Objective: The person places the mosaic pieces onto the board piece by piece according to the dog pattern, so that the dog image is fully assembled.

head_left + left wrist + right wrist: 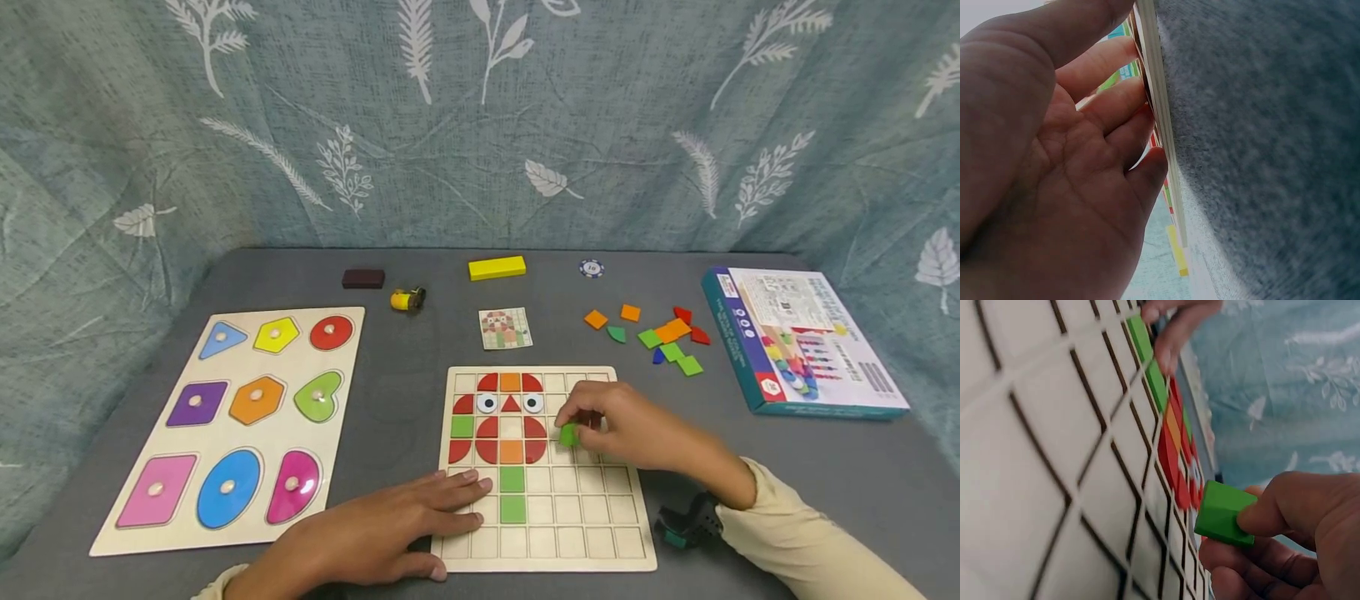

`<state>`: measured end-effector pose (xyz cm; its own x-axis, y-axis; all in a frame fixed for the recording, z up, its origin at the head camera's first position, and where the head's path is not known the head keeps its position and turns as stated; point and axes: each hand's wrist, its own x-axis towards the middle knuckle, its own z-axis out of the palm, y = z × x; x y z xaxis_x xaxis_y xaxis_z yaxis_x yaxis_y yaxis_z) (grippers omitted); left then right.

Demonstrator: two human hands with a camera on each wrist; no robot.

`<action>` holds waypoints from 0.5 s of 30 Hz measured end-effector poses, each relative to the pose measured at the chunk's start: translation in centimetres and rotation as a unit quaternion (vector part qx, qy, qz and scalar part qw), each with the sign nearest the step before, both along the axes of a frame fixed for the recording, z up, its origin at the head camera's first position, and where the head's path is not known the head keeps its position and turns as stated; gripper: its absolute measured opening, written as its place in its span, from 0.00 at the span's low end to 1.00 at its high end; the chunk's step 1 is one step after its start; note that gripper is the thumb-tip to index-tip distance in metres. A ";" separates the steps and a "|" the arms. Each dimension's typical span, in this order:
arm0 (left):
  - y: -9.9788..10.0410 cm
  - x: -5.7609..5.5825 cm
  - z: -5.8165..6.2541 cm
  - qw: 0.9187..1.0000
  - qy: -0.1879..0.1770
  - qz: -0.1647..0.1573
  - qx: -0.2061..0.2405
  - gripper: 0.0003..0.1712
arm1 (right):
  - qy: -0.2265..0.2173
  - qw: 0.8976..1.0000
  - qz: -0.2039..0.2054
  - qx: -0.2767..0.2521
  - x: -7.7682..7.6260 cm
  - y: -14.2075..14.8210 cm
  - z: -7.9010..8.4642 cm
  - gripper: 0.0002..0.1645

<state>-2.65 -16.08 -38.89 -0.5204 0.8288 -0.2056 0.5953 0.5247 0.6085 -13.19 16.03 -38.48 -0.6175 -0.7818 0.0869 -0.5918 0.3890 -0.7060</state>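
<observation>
My right hand (618,421) pinches a green square tile (1225,512) between thumb and fingers, over the right part of a wooden grid board (600,542). Spread over the board's lower left edge, my left hand (390,521) rests with its fingers extended. Red pieces, orange squares (512,452) and two round eye pieces (487,403) sit in the grid. Two green squares (512,508) stand in one column below them, and another green square (461,427) is at the left. Behind the board lies a small picture card (506,328) with a similar coloured pattern.
Loose coloured tiles (672,331) lie to the right behind the board, beside a box (813,333). A shape puzzle board (247,368) with knobbed pieces is at left. Along the back are a brown block (363,278), a yellow block (497,267) and a chip (592,267).
</observation>
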 end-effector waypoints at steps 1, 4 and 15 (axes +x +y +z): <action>0.0 0.0 0.0 1.000 -0.001 0.001 0.000 0.33 | -0.008 1.000 0.004 0.001 0.2 -0.2 0.0 0.14; 0.0 -0.1 0.0 1.000 -0.006 0.004 0.001 0.33 | -0.031 0.999 0.024 -0.003 0.7 -1.0 0.2 0.13; 0.1 -0.1 0.1 1.000 -0.013 0.010 0.000 0.33 | -0.077 0.993 0.089 -0.009 2.9 -3.2 0.3 0.12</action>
